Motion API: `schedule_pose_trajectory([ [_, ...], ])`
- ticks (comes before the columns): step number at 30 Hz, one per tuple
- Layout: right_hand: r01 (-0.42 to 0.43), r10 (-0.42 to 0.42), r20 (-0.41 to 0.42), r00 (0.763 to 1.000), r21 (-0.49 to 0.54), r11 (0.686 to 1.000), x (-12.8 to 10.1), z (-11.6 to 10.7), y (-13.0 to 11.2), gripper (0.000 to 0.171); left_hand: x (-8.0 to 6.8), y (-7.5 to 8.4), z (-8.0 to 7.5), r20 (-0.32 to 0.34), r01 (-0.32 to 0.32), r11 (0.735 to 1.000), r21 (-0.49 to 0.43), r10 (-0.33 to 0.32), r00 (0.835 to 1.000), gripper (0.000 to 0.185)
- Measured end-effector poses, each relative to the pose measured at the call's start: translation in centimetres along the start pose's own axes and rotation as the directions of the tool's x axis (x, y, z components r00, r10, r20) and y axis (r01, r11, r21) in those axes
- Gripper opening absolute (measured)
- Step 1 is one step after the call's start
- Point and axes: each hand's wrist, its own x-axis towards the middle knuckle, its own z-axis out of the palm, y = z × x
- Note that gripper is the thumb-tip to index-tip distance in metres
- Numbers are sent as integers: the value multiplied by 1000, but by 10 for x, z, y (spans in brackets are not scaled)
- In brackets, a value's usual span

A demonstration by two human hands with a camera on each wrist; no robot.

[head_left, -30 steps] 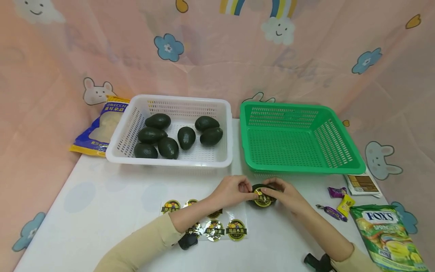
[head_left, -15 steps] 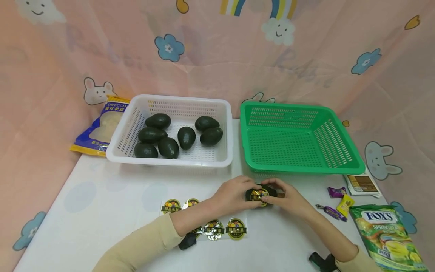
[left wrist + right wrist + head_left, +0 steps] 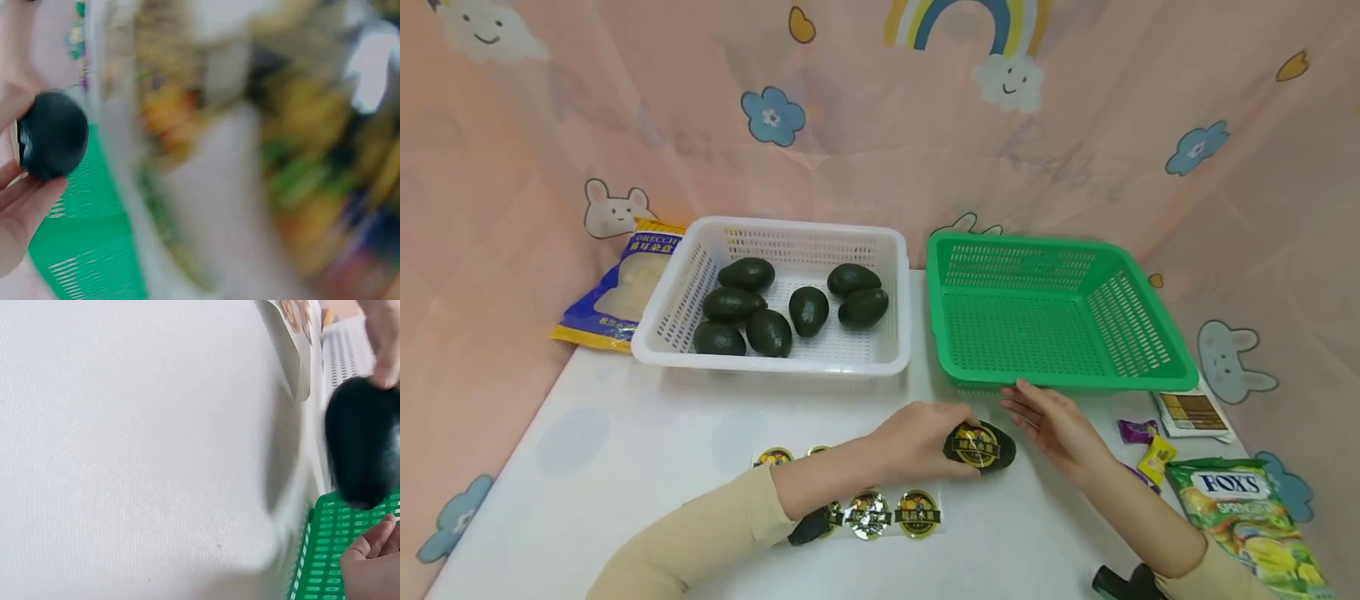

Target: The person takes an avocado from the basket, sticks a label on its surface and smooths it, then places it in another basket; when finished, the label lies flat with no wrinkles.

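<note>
One avocado (image 3: 980, 447) w/ a gold sticker (image 3: 977, 442) on top sits on the white worktop (image 3: 647, 433), just in front of the green basket (image 3: 1060, 310). Left hand (image 3: 917, 440) grips it, fingers curled round its left side. Right hand (image 3: 1054, 425) hovers just beside it, fingers relaxed, holding nothing. Sticker sheet (image 3: 880, 510) lies under the left forearm. Six avocados (image 3: 808, 310) sit in the white basket (image 3: 775, 293).

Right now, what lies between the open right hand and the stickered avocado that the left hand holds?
Nothing: in the head view only bare white table separates the right hand from the avocado held by the left hand.
</note>
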Motion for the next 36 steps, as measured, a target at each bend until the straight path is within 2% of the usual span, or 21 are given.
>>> schedule_pose_trajectory([
  [4, -10, 9, -39, 999, -35, 999, 0, -2, -1, 25, 16, 11, -37, -26, -29, 994, -103, 27, 999, 51],
  [7, -24, 20, -60, 998, -71, 997, -1, -3, -1, 24, 39, 11, -63, -70, -9, 998, -65, 4, 998, 50],
  [9, -21, 16, -58, 998, -83, 996, 0, -3, 0, 23, 57, 6, -72, -82, 33, 999, -7, -34, 996, 48],
  [12, -18, 13, -49, 999, -106, 994, -1, -4, 1, 21, 82, -6, -73, -47, 102, 989, 103, -98, 994, 47],
  [15, -14, 7, -49, 999, -125, 992, -2, -4, 2, 19, 100, -17, -62, 48, 137, 969, 205, -150, 988, 51],
  [18, -13, 6, -52, 999, -134, 991, -3, -4, 2, 17, 109, -22, -52, 146, 138, 953, 269, -182, 972, 58],
  [20, -12, 4, -56, 998, -135, 991, -3, -4, 2, 16, 111, -22, -50, 182, 142, 947, 287, -199, 963, 65],
  [22, -11, 3, -57, 998, -135, 991, -3, -4, 2, 15, 109, -22, -51, 182, 151, 948, 279, -206, 961, 67],
  [25, -13, 6, -60, 998, -131, 991, -2, -5, 2, 16, 99, -21, -58, 115, 159, 968, 194, -184, 976, 59],
  [27, -18, 9, -65, 998, -127, 992, -2, -5, 2, 16, 88, -21, -62, 50, 150, 987, 54, -152, 987, 44],
  [29, -20, 11, -73, 997, -124, 992, -2, -5, 2, 16, 73, -20, -68, -9, 143, 982, -124, -145, 989, 30],
  [30, -21, 11, -77, 997, -124, 992, -2, -4, 2, 16, 65, -20, -70, -32, 140, 967, -212, -150, 988, 24],
  [32, -21, 12, -83, 996, -118, 993, -3, -4, 2, 15, 47, -22, -74, -54, 146, 920, -364, -177, 983, 18],
  [34, -18, 9, -82, 997, -110, 994, -3, -4, 3, 15, 27, -24, -77, -29, 186, 849, -494, -230, 973, 19],
  [36, -14, 7, -73, 997, -100, 995, -3, -3, 3, 14, 6, -29, -76, 24, 230, 762, -606, -271, 962, 21],
])
